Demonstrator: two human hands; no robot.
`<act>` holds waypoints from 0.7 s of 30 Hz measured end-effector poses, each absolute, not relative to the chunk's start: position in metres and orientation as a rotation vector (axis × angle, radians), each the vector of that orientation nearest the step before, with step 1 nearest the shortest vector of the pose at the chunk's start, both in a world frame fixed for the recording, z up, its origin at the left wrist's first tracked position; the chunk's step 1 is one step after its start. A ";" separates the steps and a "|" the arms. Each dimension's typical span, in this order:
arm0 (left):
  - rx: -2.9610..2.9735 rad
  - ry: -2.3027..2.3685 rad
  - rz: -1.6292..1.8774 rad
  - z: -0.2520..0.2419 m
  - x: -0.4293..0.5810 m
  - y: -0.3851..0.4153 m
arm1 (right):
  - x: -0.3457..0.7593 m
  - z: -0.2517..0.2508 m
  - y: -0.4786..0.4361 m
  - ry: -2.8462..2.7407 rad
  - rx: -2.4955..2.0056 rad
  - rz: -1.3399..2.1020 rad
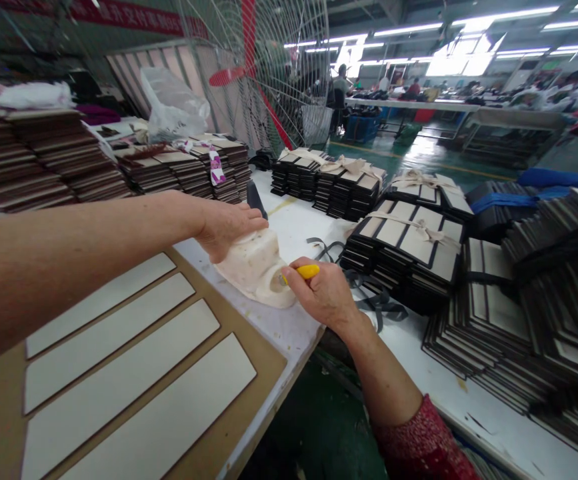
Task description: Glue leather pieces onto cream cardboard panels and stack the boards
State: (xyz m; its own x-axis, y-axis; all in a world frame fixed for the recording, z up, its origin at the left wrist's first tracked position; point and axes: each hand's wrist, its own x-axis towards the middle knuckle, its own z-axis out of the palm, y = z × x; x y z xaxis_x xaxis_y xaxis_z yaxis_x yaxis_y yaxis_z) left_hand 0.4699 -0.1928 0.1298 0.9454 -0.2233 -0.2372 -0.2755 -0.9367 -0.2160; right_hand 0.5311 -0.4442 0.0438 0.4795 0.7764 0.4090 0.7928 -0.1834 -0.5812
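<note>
My left hand (231, 227) lies over the top of a whitish, stained plastic container (256, 263), its fingers stretched out flat and its thumb hidden. The container looks like a jug lying on its side, with a round opening facing right. In my closed right hand (326, 293) is a yellow-handled tool (307, 271), held at that opening; its working end is hidden. Just behind my left fingertips a dark grey upright piece (257, 200) stands. Four-sided pale panels (169, 400), several of them, lie in a row on a brown board (263, 367) below my left arm.
Tied stacks of black-edged panels (409, 230) stand on the white table to the right, with loose dark strips (379, 307) beside them. Brown-edged stacks (33, 160) fill the left back. A large caged fan (249, 70) with red blades stands behind. People work far off.
</note>
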 end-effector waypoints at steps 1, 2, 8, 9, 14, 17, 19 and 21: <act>-2.836 0.380 0.358 0.130 0.470 -0.194 | 0.531 0.044 -0.444 -1.288 -1.965 -0.028; -2.824 0.380 0.422 0.130 0.470 -0.194 | 0.532 0.045 -0.444 -1.277 -1.977 -0.036; -2.954 0.270 0.445 0.124 0.462 -0.181 | 0.531 0.046 -0.446 -1.270 -2.064 -0.125; -2.963 0.264 0.452 0.122 0.460 -0.178 | 0.531 0.046 -0.446 -1.283 -2.075 -0.122; -2.964 0.307 0.445 0.123 0.454 -0.172 | 0.529 0.052 -0.446 -1.326 -2.133 -0.074; -2.968 0.298 0.456 0.127 0.452 -0.173 | 0.527 0.055 -0.445 -1.314 -2.089 -0.073; -2.979 0.274 0.465 0.129 0.449 -0.173 | 0.527 0.055 -0.445 -1.305 -2.087 -0.104; -2.977 0.255 0.447 0.131 0.443 -0.174 | 0.527 0.054 -0.445 -1.302 -2.101 -0.128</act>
State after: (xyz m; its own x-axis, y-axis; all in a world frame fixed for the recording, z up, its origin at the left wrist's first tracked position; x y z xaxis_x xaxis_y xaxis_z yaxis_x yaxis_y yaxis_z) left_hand 0.4427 -0.1737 0.1311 0.9422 -0.1477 -0.3007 -0.1833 -0.9786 -0.0937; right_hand 0.5267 -0.4449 0.0541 0.5007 0.7656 0.4040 0.8298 -0.2914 -0.4760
